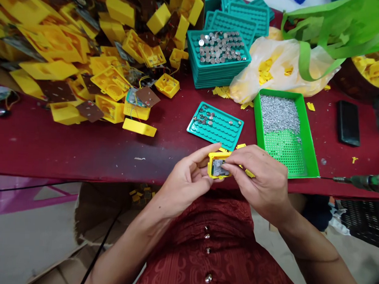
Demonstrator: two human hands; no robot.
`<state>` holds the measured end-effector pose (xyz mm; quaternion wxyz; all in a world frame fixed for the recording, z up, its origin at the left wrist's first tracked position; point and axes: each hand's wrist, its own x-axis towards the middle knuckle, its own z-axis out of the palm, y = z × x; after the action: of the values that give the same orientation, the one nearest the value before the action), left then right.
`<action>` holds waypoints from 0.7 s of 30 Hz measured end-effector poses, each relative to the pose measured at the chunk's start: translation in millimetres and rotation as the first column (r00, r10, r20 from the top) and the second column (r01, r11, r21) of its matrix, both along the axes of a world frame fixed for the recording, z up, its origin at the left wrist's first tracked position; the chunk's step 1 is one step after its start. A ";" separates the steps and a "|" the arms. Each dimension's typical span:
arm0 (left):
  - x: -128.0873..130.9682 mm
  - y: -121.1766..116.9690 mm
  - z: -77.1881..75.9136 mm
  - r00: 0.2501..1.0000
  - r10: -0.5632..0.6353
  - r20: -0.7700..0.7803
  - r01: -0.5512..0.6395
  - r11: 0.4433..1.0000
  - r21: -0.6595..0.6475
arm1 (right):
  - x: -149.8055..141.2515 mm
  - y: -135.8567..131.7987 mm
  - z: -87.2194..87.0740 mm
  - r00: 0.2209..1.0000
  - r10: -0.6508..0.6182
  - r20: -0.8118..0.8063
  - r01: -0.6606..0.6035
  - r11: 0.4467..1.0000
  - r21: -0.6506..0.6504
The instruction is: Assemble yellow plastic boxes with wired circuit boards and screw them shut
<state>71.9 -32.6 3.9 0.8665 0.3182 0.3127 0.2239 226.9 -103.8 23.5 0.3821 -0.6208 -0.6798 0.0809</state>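
Note:
My left hand (188, 179) grips a small yellow plastic case (214, 165) at the table's front edge, thumb and fingers curled round its left side. My right hand (260, 178) is closed over the case's right side, its fingertips pressing on the grey insert inside the open face. A small yellow piece pokes out under my right fingers. Just behind the case lies a teal tray (223, 129) with a few silver button cells in its upper left corner.
A big heap of yellow cases and brown boards (86, 49) fills the back left. A stack of teal trays (217, 72) holds many cells. A green bin of screws (311, 160), a plastic bag (280, 66), a black phone (348, 122) and a power screwdriver (363, 182) lie right.

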 end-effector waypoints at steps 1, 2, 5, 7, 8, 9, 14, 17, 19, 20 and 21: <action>-0.4 0.1 -0.5 1.000 -0.001 0.008 0.001 1.000 -0.014 | 0.0 0.2 -0.3 1.000 -0.005 -0.009 0.005 1.000 0.004; -0.7 0.3 -0.8 1.000 -0.003 0.013 0.003 1.000 -0.029 | -0.1 0.4 -0.7 1.000 -0.015 -0.025 0.016 1.000 0.011; -0.5 0.9 -0.6 1.000 -0.012 0.020 0.013 0.998 -0.062 | -1.6 0.7 -2.0 0.991 -0.088 -0.096 0.091 0.995 0.027; 0.3 1.2 0.6 1.000 -0.008 0.027 0.010 0.998 -0.068 | -3.1 0.4 -2.6 0.981 -0.139 -0.134 0.144 0.989 0.028; 0.8 1.3 1.2 1.000 -0.005 0.029 0.007 0.998 -0.068 | -3.9 0.0 -2.7 0.976 -0.156 -0.149 0.162 0.986 0.028; 1.3 1.3 1.8 1.000 -0.003 0.031 0.005 0.998 -0.065 | -4.5 -0.4 -2.7 0.972 -0.168 -0.164 0.175 0.984 0.028; 3.4 -0.3 2.6 1.000 0.008 0.009 -0.008 0.999 -0.038 | -6.7 -2.2 -0.9 0.962 -0.193 -0.195 0.199 0.980 0.011; 5.1 -2.1 2.0 1.000 0.014 -0.010 -0.014 1.000 -0.022 | -8.0 -2.4 0.9 0.959 -0.203 -0.197 0.206 0.979 -0.005; 6.5 -2.9 1.6 0.999 0.031 -0.023 -0.031 1.000 -0.005 | -8.5 -2.2 1.9 0.960 -0.201 -0.195 0.205 0.979 -0.003; 7.2 -3.1 1.6 0.999 0.039 -0.028 -0.039 0.999 0.006 | -8.5 -2.1 2.2 0.961 -0.199 -0.191 0.203 0.979 0.000; 7.7 -3.0 1.6 0.998 0.047 -0.033 -0.047 0.999 0.014 | -8.2 -1.9 2.4 0.963 -0.195 -0.185 0.199 0.980 0.001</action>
<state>79.6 -35.6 5.4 0.8536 0.3202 0.3330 0.2408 218.7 -105.7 26.0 0.4556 -0.6714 -0.5771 0.0930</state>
